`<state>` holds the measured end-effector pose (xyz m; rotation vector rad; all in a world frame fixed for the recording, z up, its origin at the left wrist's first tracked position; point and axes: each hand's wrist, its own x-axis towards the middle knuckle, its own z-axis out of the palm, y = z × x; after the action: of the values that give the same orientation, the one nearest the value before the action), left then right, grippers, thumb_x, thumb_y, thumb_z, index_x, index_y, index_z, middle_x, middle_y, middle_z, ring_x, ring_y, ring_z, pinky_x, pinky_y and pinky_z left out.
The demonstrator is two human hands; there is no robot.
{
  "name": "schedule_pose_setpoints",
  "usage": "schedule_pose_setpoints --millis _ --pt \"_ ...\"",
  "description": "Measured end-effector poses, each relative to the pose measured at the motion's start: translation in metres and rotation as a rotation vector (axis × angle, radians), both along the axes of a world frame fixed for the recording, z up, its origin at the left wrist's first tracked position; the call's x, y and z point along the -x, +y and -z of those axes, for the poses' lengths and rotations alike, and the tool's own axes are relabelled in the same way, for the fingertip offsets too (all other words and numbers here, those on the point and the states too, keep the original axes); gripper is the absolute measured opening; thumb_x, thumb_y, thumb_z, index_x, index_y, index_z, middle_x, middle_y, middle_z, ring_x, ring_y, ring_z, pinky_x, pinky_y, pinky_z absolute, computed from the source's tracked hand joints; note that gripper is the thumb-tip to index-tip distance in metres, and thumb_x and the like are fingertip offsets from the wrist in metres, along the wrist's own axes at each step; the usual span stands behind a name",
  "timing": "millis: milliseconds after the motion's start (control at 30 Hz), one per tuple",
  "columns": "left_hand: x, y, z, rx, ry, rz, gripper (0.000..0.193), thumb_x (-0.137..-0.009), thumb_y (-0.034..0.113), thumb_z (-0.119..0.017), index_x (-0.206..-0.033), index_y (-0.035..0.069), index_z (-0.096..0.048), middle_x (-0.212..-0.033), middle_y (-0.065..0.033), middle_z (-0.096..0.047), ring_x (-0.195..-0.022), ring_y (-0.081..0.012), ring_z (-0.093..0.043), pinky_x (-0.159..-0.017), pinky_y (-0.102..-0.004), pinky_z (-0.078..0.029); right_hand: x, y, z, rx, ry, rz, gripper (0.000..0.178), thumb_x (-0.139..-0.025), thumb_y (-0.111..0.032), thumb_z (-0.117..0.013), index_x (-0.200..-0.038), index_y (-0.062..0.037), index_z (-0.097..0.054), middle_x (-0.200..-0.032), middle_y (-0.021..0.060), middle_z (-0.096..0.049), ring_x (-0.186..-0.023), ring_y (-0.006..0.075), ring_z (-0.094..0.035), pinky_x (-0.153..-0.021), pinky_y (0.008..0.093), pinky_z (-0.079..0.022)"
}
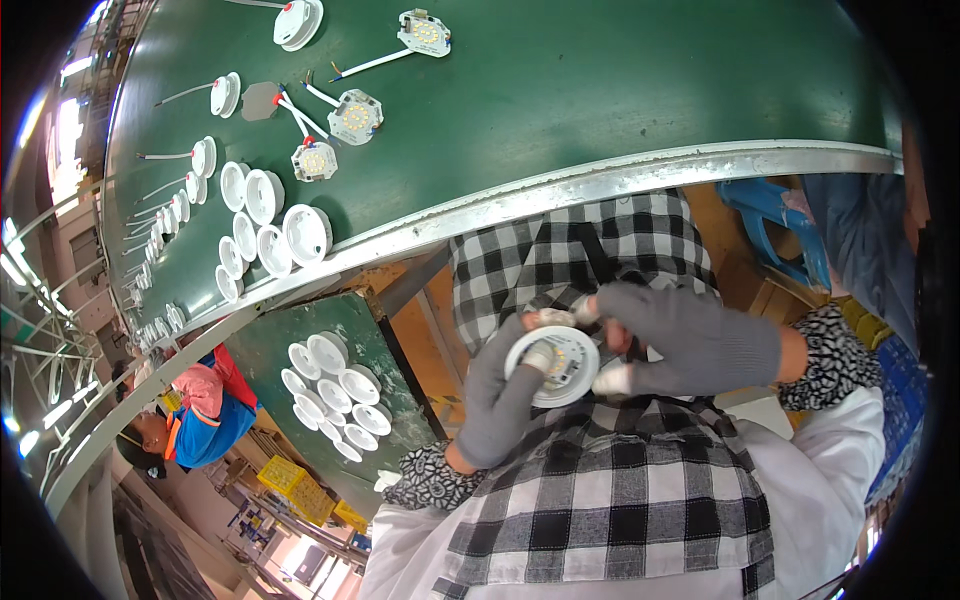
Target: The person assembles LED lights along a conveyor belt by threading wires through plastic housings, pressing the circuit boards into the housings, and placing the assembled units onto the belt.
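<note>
One round white lamp housing (553, 366) sits in front of the person's checked apron, held between both gloved hands just below the edge of the green conveyor belt (620, 90). The left hand (497, 400) in a grey glove cups it from underneath, thumb curled up over the rim, so it is clasped firmly. The right hand (690, 340) (also grey-gloved, with taped fingertips) reaches across from the right, its fingers pinching at the top edge and the lower right rim of the same housing.

To the left, on a small green side table (270, 345), lie about ten more white housings (335, 395), packed in a loose cluster. On the belt near its metal edge stands another group of roughly seven white housings (265, 225). Further up the belt lie three small LED boards (355, 117) with wires, and several wired white discs (225, 95) trail off along the far left. A co-worker in a blue and pink top (205, 410) sits beyond the side table.
</note>
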<state>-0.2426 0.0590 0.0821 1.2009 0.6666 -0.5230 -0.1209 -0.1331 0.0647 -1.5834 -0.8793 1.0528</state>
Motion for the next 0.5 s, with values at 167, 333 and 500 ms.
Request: schedule_pose_setpoints --millis 167,333,500 --pt "0.004 0.0 0.022 -0.129 -0.197 0.179 0.041 -0.092 0.008 -0.051 -0.132 0.0 -0.043 -0.11 -0.0112 -0.061 -0.1 -0.0153 -0.059 -0.086 -0.0265 -0.047 0.039 0.007 0.025 0.112 0.239 0.237 0.031 -0.086 -0.023 -0.052 -0.104 0.0012 -0.051 -0.08 0.021 -0.062 -0.073 0.0342 -0.064 -0.067 0.0415 -0.05" --pt "-0.006 0.011 0.015 0.079 -0.354 0.363 0.066 -0.085 0.02 -0.068 -0.138 0.002 -0.032 -0.119 -0.0099 -0.056 -0.108 -0.0174 -0.056 -0.092 -0.0297 -0.045 0.036 0.003 0.019 0.112 0.323 0.206 0.032 -0.086 -0.024 -0.052 -0.106 0.0003 -0.055 -0.085 0.0196 -0.065 -0.077 0.0322 -0.066 -0.071 0.0389 -0.052" --pt "-0.004 0.015 0.019 -0.119 -0.319 0.588 0.093 -0.066 0.03 -0.086 -0.136 0.001 -0.031 -0.121 -0.0109 -0.055 -0.11 -0.0195 -0.057 -0.094 -0.0312 -0.046 0.033 0.005 0.02 0.054 0.332 0.142 0.035 -0.088 -0.028 -0.053 -0.109 -0.0004 -0.058 -0.089 0.0181 -0.067 -0.084 0.03 -0.067 -0.076 0.0364 -0.052"
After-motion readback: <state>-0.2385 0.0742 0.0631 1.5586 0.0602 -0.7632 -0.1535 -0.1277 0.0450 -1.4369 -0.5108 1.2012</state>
